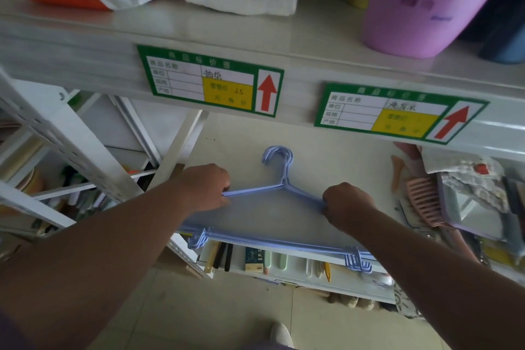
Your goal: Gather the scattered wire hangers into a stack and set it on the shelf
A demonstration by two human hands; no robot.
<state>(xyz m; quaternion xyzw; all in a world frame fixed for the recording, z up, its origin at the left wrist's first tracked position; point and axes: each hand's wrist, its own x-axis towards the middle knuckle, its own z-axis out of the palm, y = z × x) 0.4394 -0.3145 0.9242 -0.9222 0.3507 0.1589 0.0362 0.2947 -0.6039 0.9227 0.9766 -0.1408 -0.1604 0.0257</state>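
Observation:
A stack of light blue wire hangers [279, 182] lies over the cream shelf board [335, 159], hooks pointing away from me. Its bottom bars run past the shelf's front edge. My left hand [206, 187] is closed on the stack's left shoulder. My right hand [348, 206] is closed on the right shoulder. Both forearms reach in from below, under the upper shelf. I cannot tell whether the stack rests on the board or hangs just above it.
The upper shelf's front rail [298, 94] with green price tags hangs just above the hands. A pink comb [423, 202] and packaged goods [468, 190] crowd the shelf's right side. A white upright [65, 139] stands at left. Lower shelves hold small items [255, 260].

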